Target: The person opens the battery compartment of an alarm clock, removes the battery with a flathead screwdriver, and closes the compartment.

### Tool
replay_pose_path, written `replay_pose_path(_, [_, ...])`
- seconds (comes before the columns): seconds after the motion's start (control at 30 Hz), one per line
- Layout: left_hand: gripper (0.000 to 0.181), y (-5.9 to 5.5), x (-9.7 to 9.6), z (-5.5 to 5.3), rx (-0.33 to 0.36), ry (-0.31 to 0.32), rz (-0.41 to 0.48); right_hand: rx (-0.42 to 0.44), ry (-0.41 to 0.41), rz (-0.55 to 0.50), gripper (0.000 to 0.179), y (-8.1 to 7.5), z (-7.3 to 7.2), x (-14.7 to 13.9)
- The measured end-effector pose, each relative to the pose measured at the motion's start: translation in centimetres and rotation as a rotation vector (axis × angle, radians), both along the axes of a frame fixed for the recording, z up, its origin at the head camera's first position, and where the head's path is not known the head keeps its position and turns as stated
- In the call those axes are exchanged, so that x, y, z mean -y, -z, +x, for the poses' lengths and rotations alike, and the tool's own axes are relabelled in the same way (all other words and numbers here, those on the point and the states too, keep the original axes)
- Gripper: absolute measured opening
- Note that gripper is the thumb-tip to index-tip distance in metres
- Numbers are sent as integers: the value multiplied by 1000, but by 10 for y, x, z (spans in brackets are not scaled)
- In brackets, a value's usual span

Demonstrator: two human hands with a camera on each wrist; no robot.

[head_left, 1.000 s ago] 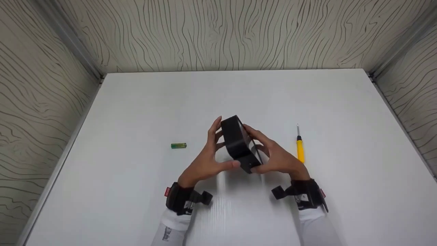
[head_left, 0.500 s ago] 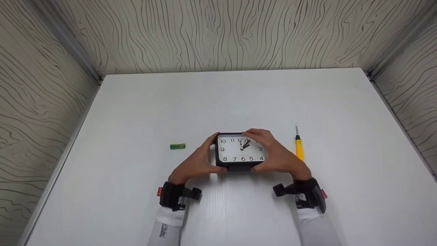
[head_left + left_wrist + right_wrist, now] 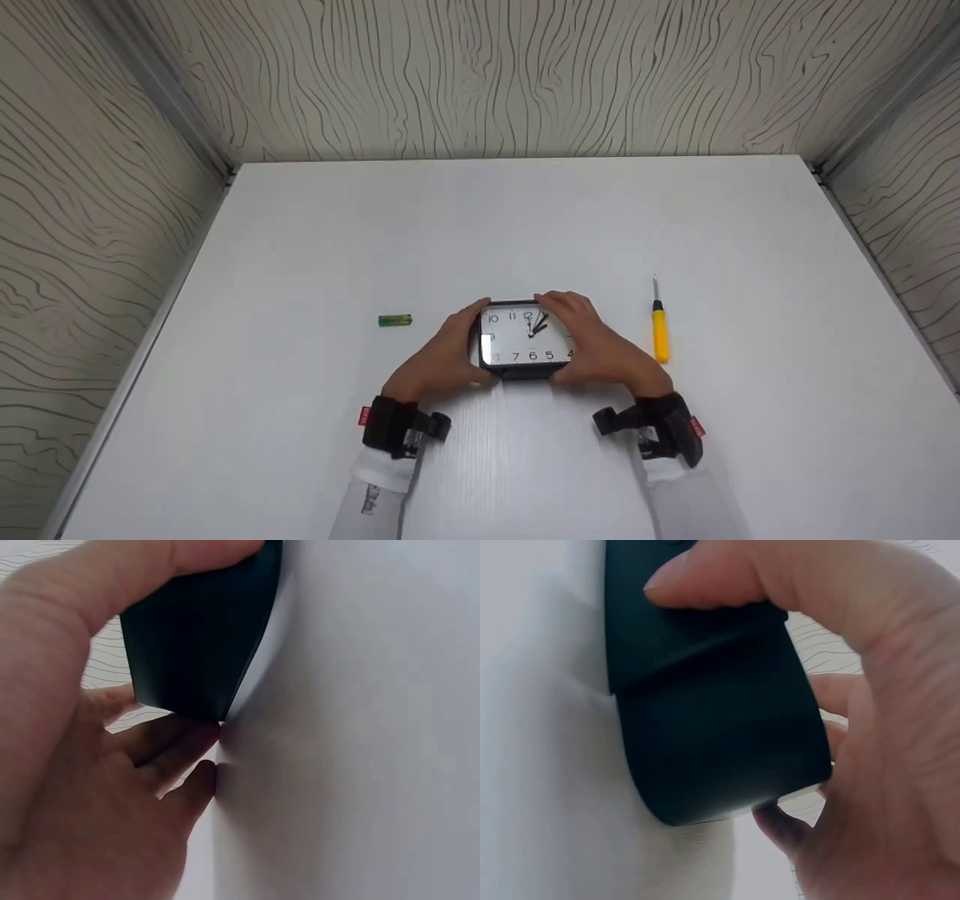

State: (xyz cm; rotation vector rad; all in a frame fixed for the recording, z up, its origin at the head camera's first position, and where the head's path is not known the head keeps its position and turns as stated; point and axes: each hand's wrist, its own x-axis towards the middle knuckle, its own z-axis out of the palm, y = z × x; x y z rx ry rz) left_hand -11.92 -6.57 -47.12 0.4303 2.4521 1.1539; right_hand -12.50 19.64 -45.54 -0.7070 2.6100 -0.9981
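Observation:
A black rectangular clock (image 3: 517,341) with a white numbered dial faces up at the middle of the white table. My left hand (image 3: 444,352) grips its left end, thumb at the near edge and fingers at the far side. On the other end, my right hand (image 3: 600,345) holds it the same way and covers part of the dial. In the left wrist view the dark case (image 3: 195,637) sits between thumb and fingers, right at the tabletop. The right wrist view shows my thumb pressed along the black casing (image 3: 720,720).
A green battery (image 3: 395,320) lies on the table (image 3: 480,225) left of the clock. To the right is a screwdriver (image 3: 660,334) with a yellow handle, its tip pointing away. Wood-patterned panels (image 3: 480,82) stand along the back and both sides.
The clock was tilted on edge between both hands a second ago. It has turned so its dial faces up, and has come down to the table, still held at both ends.

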Motion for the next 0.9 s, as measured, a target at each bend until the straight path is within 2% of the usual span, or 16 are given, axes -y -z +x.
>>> replay_pose_path(0.2, [117,0,-1,0,16,-14,-23,3,-8,6,112,0,0,1])
replay_pose_path(0.6, [117,-1,1,-1,21,-4,-13,19,-29,-8,121,1,-1,0])
replay_pose_path(0.9, [117,4,5,0,19,9,-9,10,-46,-26,122,4,0,1])
